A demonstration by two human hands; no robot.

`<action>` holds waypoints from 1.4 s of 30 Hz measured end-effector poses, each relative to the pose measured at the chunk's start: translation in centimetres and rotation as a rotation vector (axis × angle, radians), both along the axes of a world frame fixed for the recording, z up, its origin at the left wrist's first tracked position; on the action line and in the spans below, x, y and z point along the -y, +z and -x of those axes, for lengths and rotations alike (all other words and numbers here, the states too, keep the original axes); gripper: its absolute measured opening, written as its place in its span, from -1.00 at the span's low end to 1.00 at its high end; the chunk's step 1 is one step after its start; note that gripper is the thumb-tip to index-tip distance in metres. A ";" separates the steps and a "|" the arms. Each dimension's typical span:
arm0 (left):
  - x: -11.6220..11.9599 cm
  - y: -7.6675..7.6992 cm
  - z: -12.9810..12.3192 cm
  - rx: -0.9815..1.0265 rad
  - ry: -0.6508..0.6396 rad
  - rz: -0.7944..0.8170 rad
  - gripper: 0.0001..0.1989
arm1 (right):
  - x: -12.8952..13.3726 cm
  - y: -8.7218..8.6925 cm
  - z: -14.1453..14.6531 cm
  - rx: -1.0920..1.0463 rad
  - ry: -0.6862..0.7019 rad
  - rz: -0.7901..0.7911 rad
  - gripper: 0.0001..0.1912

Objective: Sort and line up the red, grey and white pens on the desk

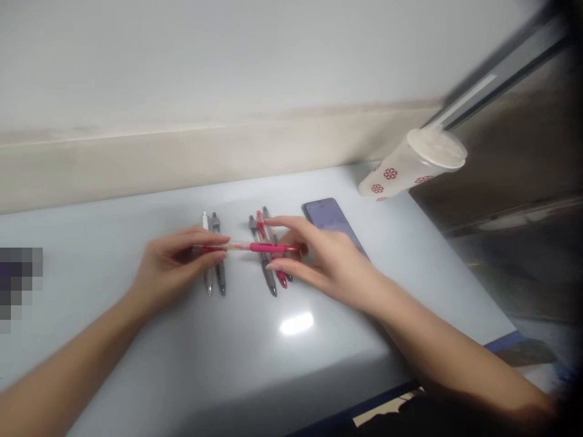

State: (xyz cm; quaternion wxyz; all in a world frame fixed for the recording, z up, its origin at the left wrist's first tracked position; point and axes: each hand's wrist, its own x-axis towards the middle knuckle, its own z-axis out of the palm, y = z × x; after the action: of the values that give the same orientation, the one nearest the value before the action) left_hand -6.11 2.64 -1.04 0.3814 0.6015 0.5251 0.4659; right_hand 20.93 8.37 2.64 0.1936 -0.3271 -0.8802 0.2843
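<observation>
My left hand (180,264) pinches the left end of a pink-and-red pen (262,247), which lies level across the white table top (113,243). Its right end reaches into my right hand (323,261). The thumb and forefinger are spread above and below the pen, so I cannot tell whether that hand grips it. Under the held pen, a white pen (208,285) and a dark grey pen (220,279) lie side by side. A group of grey and red pens (268,273) lies to their right, partly hidden by the held pen and my right hand.
A lilac phone (328,215) lies at the far side, partly behind my right hand. A white cup with red flower patterns (405,170) lies tilted at the far right corner. A beige wall skirting (182,152) runs behind the table, and dark floor shows to the right.
</observation>
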 end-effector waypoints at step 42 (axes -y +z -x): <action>-1.1 5.4 -2.3 -0.010 0.142 0.020 -0.73 | 2.0 -1.0 1.7 -0.191 0.025 0.245 -0.62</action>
State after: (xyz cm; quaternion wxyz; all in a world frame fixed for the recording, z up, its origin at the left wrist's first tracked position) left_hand -3.85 3.73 4.32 0.3507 0.5614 0.5727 0.4836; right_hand 19.26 6.41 1.68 0.2317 -0.3086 -0.8205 0.4217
